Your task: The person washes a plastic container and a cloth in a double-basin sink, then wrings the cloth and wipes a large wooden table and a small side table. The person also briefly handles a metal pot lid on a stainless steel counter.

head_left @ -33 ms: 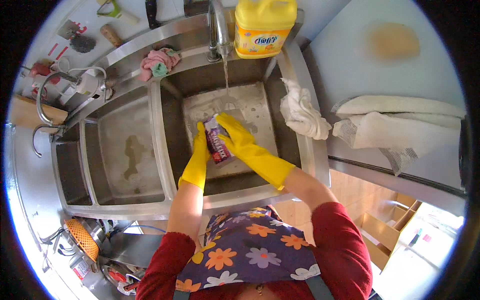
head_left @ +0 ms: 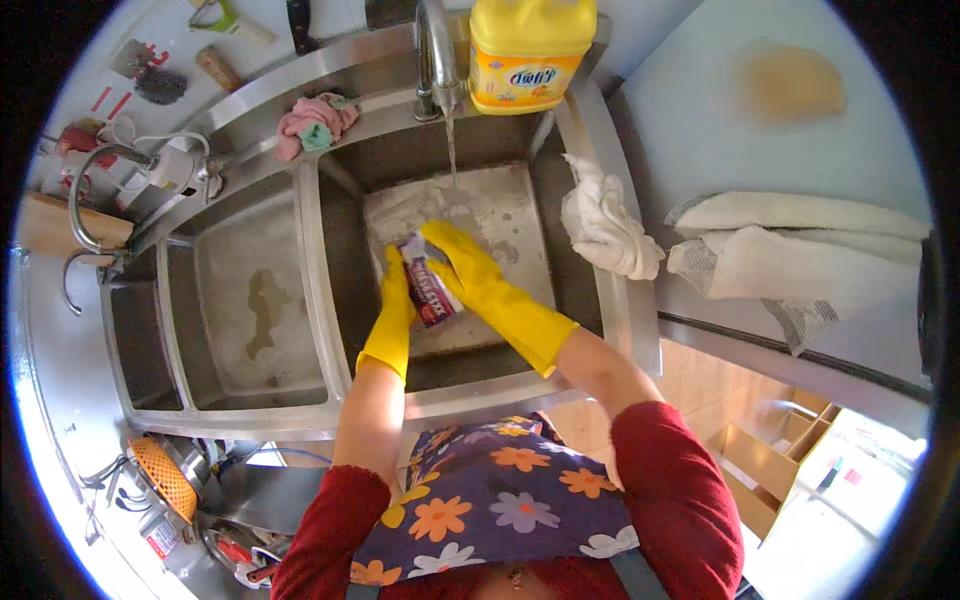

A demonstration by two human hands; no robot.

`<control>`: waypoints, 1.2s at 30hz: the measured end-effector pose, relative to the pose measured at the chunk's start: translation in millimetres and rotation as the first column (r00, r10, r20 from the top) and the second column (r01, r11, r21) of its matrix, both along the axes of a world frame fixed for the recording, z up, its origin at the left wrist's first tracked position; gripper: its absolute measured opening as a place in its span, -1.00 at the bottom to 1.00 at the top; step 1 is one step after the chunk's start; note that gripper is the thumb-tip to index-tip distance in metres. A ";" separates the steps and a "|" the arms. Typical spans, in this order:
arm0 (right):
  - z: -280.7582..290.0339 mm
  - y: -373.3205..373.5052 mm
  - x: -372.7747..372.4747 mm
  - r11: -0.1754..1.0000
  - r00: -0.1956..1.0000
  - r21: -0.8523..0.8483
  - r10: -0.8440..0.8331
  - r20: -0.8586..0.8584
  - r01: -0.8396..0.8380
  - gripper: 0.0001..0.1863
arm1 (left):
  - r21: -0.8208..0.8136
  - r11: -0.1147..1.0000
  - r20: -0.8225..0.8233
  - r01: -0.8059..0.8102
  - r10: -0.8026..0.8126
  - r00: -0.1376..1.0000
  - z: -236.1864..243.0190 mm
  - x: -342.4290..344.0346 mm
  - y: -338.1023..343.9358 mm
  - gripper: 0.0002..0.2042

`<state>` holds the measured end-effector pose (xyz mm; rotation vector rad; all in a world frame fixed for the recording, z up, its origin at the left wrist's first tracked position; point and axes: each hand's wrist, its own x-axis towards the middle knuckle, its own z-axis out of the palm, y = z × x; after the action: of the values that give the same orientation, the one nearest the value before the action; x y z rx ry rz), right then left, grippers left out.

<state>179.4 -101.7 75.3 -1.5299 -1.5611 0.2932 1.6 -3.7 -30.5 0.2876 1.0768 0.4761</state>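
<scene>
Both hands wear long yellow rubber gloves over the middle sink basin (head_left: 500, 230). My left hand (head_left: 397, 290) grips the left side of a purple, printed packet or box (head_left: 432, 298), fingers closed round it. My right hand (head_left: 465, 270) holds the same packet from the right, fingers over its top end. Water runs from the curved steel tap (head_left: 437, 70) into the basin, just beyond my hands.
A yellow jug (head_left: 525, 65) stands right of the tap, a pink-green cloth (head_left: 315, 125) left. A white cloth (head_left: 605, 225) lies on the right rim; folded towels (head_left: 800, 260) are farther right. Two more basins (head_left: 245, 300), a second tap (head_left: 90, 215) and cookware (head_left: 170, 470) are left.
Both my hands and the packet have shifted slightly up and to the left in the basin.
</scene>
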 end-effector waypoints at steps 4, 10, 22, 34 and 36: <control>-26.0 -1.8 -12.4 0.838 0.845 -0.523 -0.386 -0.371 0.153 -0.41 | 0.193 0.977 -0.371 0.087 -0.009 0.929 -24.7 -7.1 11.3 -0.25; -8.1 9.0 -33.8 0.968 0.997 -0.244 -0.065 -0.043 0.053 -0.35 | 0.281 0.940 -0.631 0.194 0.029 0.775 -40.0 -9.2 17.3 -0.13; -14.8 15.6 -39.5 0.930 0.979 -0.306 -0.197 0.051 0.203 -0.35 | 0.232 0.928 -0.737 0.292 -0.029 0.675 -11.0 -7.7 10.4 -0.11; -22.2 -57.8 46.5 0.719 0.880 -0.563 -0.475 0.028 0.406 -0.42 | 0.437 0.642 -0.776 0.630 -0.086 0.625 63.9 38.5 -21.2 -0.25; 9.0 -55.5 66.3 0.683 0.858 -0.531 -0.472 0.201 0.501 -0.42 | 0.446 0.519 -0.743 0.729 -0.239 0.625 81.4 65.4 -45.5 -0.26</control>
<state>245.7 -157.2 84.3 -2.3781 -1.0656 0.4409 67.1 -49.3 50.9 1.5592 1.2991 0.2196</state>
